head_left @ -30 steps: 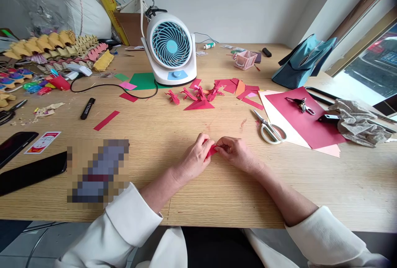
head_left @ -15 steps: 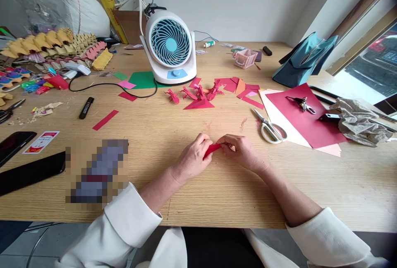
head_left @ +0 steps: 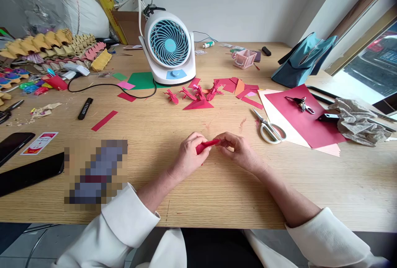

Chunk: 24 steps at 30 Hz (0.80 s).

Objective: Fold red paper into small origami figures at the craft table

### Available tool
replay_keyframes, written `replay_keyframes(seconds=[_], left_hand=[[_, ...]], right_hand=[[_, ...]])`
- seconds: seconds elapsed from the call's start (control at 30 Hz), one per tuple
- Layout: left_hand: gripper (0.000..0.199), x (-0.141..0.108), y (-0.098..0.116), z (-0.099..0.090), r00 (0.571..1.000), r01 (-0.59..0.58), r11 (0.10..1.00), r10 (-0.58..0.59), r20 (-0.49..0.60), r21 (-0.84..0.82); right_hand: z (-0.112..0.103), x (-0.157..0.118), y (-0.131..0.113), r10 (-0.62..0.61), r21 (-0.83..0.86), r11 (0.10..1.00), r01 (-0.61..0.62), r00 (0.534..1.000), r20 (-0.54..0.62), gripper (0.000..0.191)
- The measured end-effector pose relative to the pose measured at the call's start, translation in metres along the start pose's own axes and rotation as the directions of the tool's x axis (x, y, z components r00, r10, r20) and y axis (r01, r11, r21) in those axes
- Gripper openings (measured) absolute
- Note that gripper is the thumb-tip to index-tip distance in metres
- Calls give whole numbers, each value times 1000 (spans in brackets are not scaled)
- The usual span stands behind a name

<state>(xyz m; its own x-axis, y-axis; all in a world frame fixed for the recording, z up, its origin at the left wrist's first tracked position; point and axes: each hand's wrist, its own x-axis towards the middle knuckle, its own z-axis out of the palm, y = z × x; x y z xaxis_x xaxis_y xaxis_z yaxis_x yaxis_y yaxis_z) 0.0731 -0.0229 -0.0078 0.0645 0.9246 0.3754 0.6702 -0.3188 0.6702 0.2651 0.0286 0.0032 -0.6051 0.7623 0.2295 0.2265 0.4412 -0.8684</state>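
Over the front middle of the table, my left hand (head_left: 190, 152) is closed on a small folded piece of red paper (head_left: 207, 145), pinched between thumb and fingers. My right hand (head_left: 236, 149) pinches the paper's right end with its fingertips. Part of the paper is hidden behind the left fingers. Beyond the hands lie several small folded red paper figures (head_left: 198, 93) beside a flat red paper triangle (head_left: 198, 105). White-handled scissors (head_left: 270, 129) rest to the right of my right hand.
A white fan (head_left: 170, 49) stands at the back. Red sheets (head_left: 302, 115) bearing keys lie at the right, near a teal bag (head_left: 302, 63). A black marker (head_left: 85, 108), a red paper strip (head_left: 104, 120) and phones (head_left: 34, 173) lie at the left.
The red paper has turned and lifted slightly in my left hand, with more of it showing above the thumb. My right fingers have shifted slightly at its right end.
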Motion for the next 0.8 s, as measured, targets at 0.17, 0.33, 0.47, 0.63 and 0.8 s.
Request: replay_keyframes(seconds=[0.17, 0.33, 0.47, 0.63, 0.8], left_hand=[[5, -1, 1, 3, 1000, -16, 1000, 16, 10, 3], [6, -2, -1, 3, 997, -67, 997, 69, -32, 47], [11, -3, -2, -2, 988, -149, 977, 155, -26, 155], [16, -3, 0, -6, 976, -215, 946, 204, 70, 243], [17, -5, 4, -6, 966, -240, 907, 189, 174, 348]], right_hand=[[9, -1, -3, 62, 42, 997, -61, 998, -17, 11], [10, -1, 1, 34, 114, 993, -28, 998, -46, 13], [6, -1, 5, 33, 129, 992, -19, 994, -108, 16], [-3, -1, 2, -1, -79, 997, -8, 994, -109, 10], [-2, -2, -1, -109, -281, 954, 101, 994, -13, 12]])
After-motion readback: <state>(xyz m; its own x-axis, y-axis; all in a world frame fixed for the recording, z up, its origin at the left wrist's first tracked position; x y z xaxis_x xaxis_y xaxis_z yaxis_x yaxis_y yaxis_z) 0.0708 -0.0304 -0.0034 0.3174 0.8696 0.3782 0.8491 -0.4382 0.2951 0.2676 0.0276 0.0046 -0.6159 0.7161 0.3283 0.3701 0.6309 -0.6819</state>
